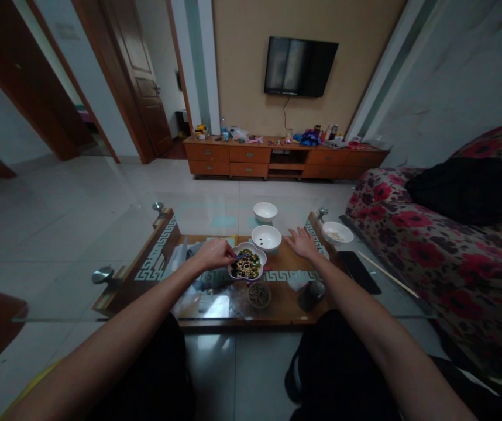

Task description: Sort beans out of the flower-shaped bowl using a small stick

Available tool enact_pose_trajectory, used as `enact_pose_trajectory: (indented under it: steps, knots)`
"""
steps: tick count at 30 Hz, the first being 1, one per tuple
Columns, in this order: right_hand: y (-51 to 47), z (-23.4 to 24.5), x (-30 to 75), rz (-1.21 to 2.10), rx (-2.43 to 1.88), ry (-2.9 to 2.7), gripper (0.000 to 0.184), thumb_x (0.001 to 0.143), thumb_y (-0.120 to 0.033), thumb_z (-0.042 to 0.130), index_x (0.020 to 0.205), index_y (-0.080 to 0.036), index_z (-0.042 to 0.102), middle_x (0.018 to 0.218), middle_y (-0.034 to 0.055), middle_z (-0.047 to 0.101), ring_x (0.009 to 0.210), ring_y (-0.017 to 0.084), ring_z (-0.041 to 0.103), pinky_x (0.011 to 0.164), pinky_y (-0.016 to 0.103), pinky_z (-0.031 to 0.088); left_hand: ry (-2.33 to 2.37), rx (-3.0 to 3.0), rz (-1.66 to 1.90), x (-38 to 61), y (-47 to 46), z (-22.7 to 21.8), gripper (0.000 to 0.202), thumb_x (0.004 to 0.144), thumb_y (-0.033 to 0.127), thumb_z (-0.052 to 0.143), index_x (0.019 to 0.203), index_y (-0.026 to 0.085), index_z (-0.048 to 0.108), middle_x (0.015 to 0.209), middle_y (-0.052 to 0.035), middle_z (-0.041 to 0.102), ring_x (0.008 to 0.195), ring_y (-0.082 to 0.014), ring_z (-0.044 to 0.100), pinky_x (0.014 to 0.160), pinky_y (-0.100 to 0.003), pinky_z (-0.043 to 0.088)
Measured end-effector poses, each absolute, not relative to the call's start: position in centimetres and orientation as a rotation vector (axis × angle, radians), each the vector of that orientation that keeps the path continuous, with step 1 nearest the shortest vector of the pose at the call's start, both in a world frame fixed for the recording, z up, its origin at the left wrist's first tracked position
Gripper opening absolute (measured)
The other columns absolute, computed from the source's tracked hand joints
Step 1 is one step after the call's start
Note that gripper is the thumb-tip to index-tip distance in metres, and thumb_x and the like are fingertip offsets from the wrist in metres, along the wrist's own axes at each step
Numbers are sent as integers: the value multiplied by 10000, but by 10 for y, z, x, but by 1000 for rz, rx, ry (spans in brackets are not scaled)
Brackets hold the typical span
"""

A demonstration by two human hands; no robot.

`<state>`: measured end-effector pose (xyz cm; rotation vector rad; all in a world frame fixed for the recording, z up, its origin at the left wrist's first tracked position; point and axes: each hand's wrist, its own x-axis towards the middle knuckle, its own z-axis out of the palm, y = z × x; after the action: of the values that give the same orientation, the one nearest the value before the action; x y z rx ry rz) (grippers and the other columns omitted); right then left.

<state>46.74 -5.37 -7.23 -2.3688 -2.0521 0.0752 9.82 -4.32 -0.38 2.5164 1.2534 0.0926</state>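
Note:
My left hand (218, 254) is at the left rim of a scalloped white bowl (265, 261) of mixed green, black and pale beans. Its fingers are pinched together; what they hold, if anything, is too small to make out, though a purplish strip shows beside the fingertips. My right hand (302, 243) rests with fingers spread on the glass table, just right of a round white bowl (266, 238) with a few dark beans inside. Behind that stands another white bowl (265, 211). Nearer me, a small bowl (259, 296) contains dark, mixed bits.
At the right of the glass table (75, 304) are a white bowl (337, 233) with pale pieces, a black phone-like slab (358, 272) and pale chopsticks (389, 275). A dark cup (311, 296) is near my right forearm. A flowered sofa (409, 234) borders the right side.

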Motion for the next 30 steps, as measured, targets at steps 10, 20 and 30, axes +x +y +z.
enact_pose_trajectory:
  steps: [10,20,30]
  knots:
    - [-51,-76,470,92,-2355,-2059,694,1104,-596,260,1662,-202,381,1714,203,297,1589,378,242,1256,634,227,1149,2315,463,99,-38,-10,214,861,354,688,987,255,830,883,-59,760,742,-189,638,682,-320,423]
    - [-55,-68,465,71,-2305,-2030,630,1094,-529,391,1605,-172,480,1670,203,388,1554,379,321,1242,613,278,1146,2333,570,117,-52,6,172,937,290,692,1060,257,808,906,-38,742,796,-194,635,723,-330,400]
    - [-78,19,373,267,-1354,-1931,445,1099,-419,415,1333,-231,743,1360,87,715,1283,263,628,1125,432,471,940,1761,1156,136,-65,11,351,913,520,674,947,173,715,946,-63,719,804,-189,631,726,-289,501]
